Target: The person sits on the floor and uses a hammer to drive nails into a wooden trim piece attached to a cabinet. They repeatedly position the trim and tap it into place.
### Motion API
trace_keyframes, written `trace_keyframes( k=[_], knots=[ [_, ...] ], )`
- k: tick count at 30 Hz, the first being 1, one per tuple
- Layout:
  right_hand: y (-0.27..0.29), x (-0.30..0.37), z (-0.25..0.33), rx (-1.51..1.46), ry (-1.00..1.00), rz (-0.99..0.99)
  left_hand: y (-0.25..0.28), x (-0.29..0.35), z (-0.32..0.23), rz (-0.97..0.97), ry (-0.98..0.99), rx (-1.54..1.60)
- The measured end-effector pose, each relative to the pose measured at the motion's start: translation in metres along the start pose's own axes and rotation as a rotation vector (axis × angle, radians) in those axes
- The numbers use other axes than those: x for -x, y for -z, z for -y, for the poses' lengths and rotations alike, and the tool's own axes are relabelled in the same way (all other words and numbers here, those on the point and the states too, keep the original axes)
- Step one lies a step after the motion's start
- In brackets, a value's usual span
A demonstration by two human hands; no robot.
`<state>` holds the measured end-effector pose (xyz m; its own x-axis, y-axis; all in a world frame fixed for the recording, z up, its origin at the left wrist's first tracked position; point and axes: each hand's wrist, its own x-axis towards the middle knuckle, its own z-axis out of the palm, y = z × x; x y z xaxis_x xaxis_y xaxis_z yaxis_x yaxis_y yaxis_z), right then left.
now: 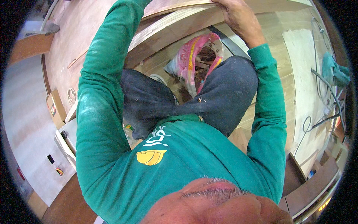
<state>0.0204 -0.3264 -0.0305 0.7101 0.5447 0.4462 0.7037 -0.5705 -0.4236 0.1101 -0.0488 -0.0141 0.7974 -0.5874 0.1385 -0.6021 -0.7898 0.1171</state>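
My right hand [240, 18] is at the top of the view, its fingers curled at the edge of a thin wooden board [175, 8]. The fingertips are partly cut off by the frame's upper rim. My left arm, in a green sleeve [102, 63], stretches up toward the other end of that board, but the hand lies outside the picture. Below the board runs a thick pale wooden panel [169, 31] with a layered edge. Between my bent knees stands an open pink and white sack [190, 61] with brown wood scraps inside.
On the right, a pale strip [298, 63] lies on the wood-look floor, with black cables [328, 86] and a teal cloth [335, 71] beyond it. To the left are a cardboard box [56, 110] and a large whitish panel [28, 123]. Dark brown boards [313, 183] lie at lower right.
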Motion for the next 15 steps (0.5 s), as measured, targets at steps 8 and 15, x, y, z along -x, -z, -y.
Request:
trace_keyframes(
  k=[8, 15],
  knots=[
    [0.0, 0.001, -0.005, -0.022, -0.004, 0.018, -0.013, 0.013, -0.015, -0.174, -0.063, 0.052],
    [-0.001, 0.003, -0.008, -0.047, 0.005, -0.004, -0.004, 0.032, -0.076, -0.077, -0.064, 0.301]
  ],
)
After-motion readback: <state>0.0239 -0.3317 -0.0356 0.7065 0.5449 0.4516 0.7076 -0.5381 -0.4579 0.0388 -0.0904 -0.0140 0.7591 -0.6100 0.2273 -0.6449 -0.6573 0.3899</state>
